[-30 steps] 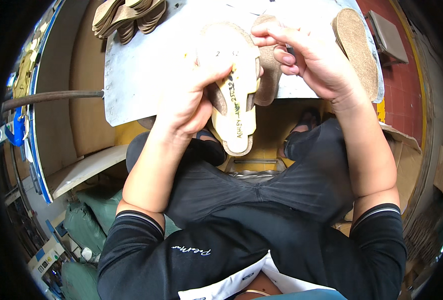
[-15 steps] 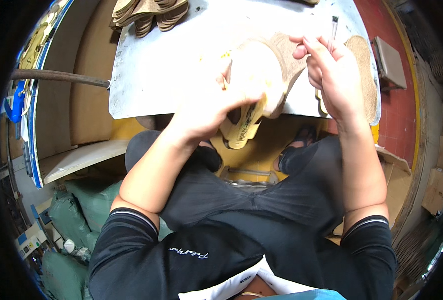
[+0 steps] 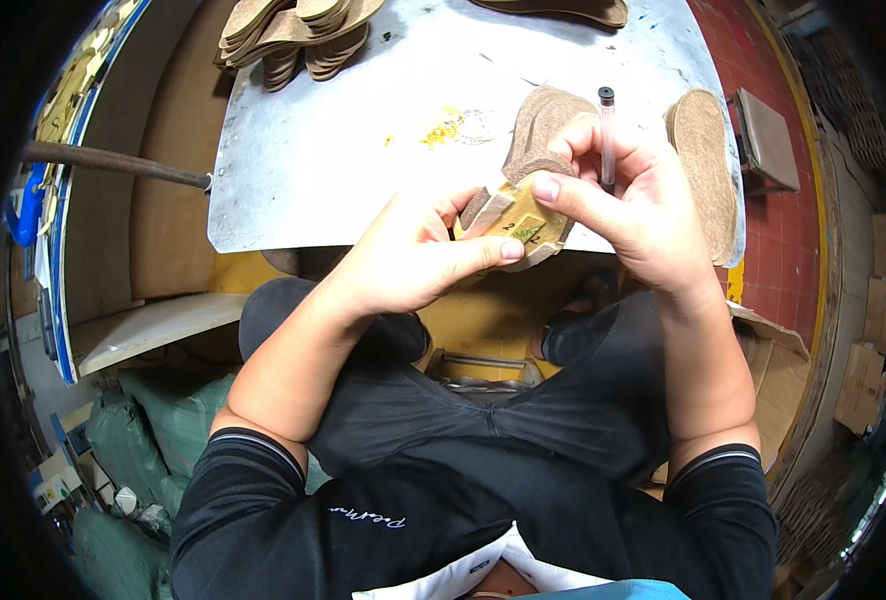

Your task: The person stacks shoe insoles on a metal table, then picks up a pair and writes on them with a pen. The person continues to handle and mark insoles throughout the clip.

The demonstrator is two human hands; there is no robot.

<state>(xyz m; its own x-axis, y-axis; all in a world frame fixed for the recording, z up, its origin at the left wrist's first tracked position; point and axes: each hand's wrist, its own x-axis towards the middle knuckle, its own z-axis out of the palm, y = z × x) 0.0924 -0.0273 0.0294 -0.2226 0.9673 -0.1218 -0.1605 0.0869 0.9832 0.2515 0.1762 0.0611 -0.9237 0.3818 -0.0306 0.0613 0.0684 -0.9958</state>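
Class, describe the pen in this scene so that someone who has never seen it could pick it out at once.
Start at the grey metal worktable in front of the seated person. Above its near edge, the right hand grips a shoe insole together with the left hand. The pen stands upright between the right hand's fingers: slim, clear-barrelled and black-capped, unlike the flat tan insoles around it.

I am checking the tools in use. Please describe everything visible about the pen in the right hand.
The pen is slim, with a clear barrel and a black cap or tip at its top end. It stands nearly upright, held between the fingers of the right hand, above the grey table. Its lower part is hidden by the fingers. It looks like plastic.
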